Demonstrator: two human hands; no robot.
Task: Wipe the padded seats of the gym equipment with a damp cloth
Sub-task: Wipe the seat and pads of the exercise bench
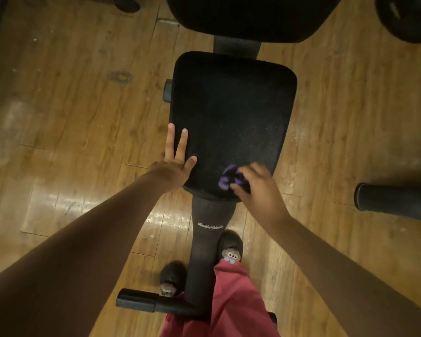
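A plank floor (71, 105) of glossy, scuffed wood lies under a black bench. Its padded seat (231, 113) is a rounded, slightly tapering slab with a fine grainy skin. A second black pad (253, 18) sits just beyond its far edge. A dark round beam (209, 239) runs from under the seat toward the person. The left hand (174, 164) lies flat on the seat's near left corner, fingers straight and spread, thumb on the padding. The right hand (258, 188), blurred, has its fingers curled round a bunched purple cloth (229, 178). The cloth pokes out to the left of the knuckles and presses on the seat's near edge, right of centre. A small pale label (210, 226) on the beam reads "WARNING".
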